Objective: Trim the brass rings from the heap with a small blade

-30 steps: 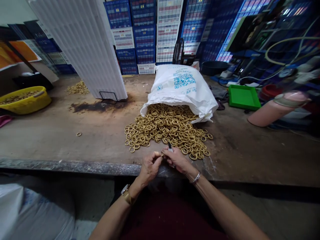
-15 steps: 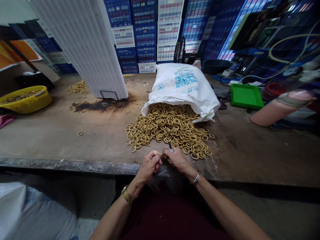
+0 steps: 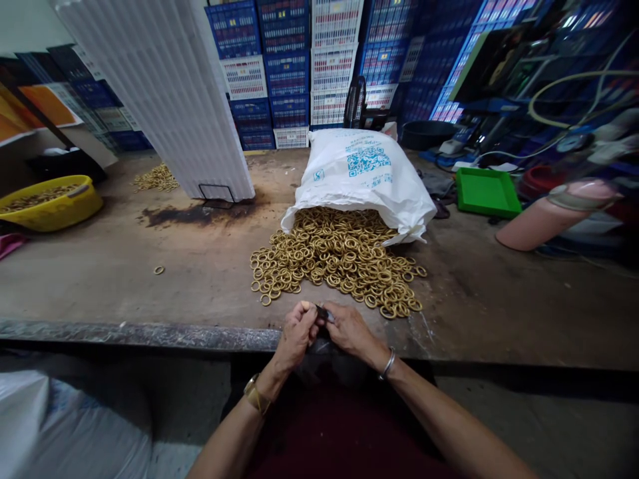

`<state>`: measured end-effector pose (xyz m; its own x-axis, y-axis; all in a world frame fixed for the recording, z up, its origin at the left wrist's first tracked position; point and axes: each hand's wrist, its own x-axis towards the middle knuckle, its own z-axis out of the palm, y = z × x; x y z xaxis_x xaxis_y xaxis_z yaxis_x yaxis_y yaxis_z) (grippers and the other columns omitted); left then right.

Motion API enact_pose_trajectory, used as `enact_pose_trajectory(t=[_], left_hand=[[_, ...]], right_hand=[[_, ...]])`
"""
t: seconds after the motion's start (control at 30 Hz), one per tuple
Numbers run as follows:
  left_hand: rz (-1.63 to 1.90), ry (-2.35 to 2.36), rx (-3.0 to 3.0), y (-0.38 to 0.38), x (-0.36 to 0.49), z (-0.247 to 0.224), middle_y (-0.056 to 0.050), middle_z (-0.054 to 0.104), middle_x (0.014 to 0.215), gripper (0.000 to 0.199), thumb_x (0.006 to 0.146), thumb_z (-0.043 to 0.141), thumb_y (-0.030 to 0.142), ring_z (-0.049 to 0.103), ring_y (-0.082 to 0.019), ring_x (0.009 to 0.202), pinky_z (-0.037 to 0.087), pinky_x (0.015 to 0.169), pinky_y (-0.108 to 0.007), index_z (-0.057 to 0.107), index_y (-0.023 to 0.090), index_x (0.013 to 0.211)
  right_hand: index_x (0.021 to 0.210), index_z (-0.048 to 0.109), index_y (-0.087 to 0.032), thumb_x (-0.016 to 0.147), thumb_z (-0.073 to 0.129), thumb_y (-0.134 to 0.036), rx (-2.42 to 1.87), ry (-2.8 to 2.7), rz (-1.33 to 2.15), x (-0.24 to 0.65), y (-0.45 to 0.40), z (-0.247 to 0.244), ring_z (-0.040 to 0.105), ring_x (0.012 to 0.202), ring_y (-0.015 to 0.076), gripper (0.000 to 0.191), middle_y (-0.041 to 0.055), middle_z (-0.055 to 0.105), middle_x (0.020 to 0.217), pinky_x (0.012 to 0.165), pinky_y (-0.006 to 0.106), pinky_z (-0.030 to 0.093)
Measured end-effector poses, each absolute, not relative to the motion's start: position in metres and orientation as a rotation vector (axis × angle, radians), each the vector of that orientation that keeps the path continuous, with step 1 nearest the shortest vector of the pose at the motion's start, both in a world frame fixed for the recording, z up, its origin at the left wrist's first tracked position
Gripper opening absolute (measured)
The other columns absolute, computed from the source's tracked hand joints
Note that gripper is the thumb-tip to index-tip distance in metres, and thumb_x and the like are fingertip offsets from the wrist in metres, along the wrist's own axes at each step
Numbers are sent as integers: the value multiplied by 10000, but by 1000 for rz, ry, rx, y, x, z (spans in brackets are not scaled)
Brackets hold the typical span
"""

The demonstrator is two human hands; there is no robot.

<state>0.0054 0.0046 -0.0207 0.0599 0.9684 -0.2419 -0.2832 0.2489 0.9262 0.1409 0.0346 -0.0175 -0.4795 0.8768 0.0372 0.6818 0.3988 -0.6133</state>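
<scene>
Just in front of the pile of brass-coloured rings (image 3: 339, 256), my two hands meet near the table's front edge. My left hand (image 3: 294, 334) is closed in a pinch on a ring, which the fingers mostly hide. My right hand (image 3: 355, 330) grips a small knife-like tool (image 3: 324, 313) with a dark tip and a greyish body. Its tip points left and touches or nearly touches the left fingertips. The rings spill from the mouth of a white sack (image 3: 367, 183) lying on the table. One loose ring (image 3: 158, 270) lies apart on the left.
A yellow basin (image 3: 54, 211) of rings stands far left, near a tall white corrugated panel (image 3: 164, 93) and a small ring heap (image 3: 156, 177). On the right are a green tray (image 3: 488, 193) and a pink bottle (image 3: 549, 219). Stacked crates (image 3: 287, 73) line the back.
The tool in my right hand has swung from pointing up and away to pointing left, against the left fingertips. My left hand keeps its pinch; the ring is now more hidden.
</scene>
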Motion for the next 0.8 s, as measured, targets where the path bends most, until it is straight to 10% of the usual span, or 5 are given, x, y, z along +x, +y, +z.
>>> enact_pose_trajectory(t=[0.63, 0.8], left_hand=[[1105, 1008, 951, -6, 9, -8, 44, 477, 563, 321, 742, 534, 470, 319, -24, 386, 233, 375, -168, 451, 165, 690], [1172, 872, 708, -5, 6, -5, 26, 515, 636, 317, 723, 568, 451, 341, -27, 403, 250, 379, -166, 423, 171, 695]], right_hand=[[730, 573, -163, 726, 433, -150, -1501, -2396, 699, 143, 52, -6, 500, 590, 134, 141, 56, 598, 663, 526, 230, 272], [610, 491, -181, 730, 443, -259, -1503, -1783, 1288, 143, 55, -7, 375, 410, 75, 151, -47, 440, 464, 414, 191, 266]])
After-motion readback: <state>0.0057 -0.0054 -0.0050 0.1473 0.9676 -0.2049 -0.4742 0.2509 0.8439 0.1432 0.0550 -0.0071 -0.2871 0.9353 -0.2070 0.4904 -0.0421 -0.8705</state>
